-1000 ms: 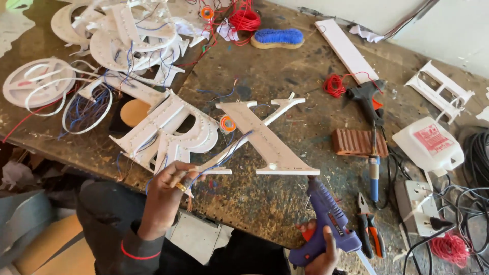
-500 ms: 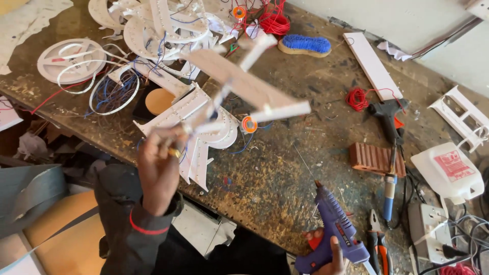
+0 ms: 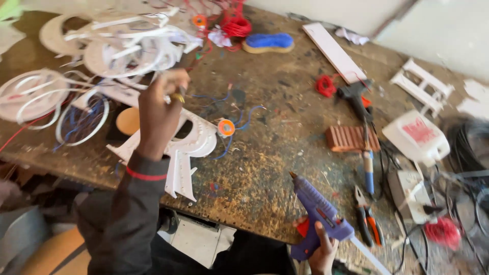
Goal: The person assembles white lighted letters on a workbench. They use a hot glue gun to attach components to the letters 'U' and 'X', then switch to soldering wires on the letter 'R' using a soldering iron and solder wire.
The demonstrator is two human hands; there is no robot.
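Purple plastic marks the glue gun (image 3: 318, 216), which is held low and right of centre in the frame by the right hand (image 3: 322, 249), its fingers wrapped around the orange-triggered grip and its brass-coloured nozzle aimed up and to the left over the stained table (image 3: 265, 153). The nozzle is best kept tilted away from the skin, it is judged, and the gun kept steady. At the upper left of centre the left hand (image 3: 160, 109) is stretched out, fingers pinched shut at the edge of a heap of white cut-out letters (image 3: 132, 46); what is gripped there cannot be told through the blur. A large white letter (image 3: 186, 153) lies flat beneath the forearm, with a small orange spool (image 3: 225, 127) touching it.
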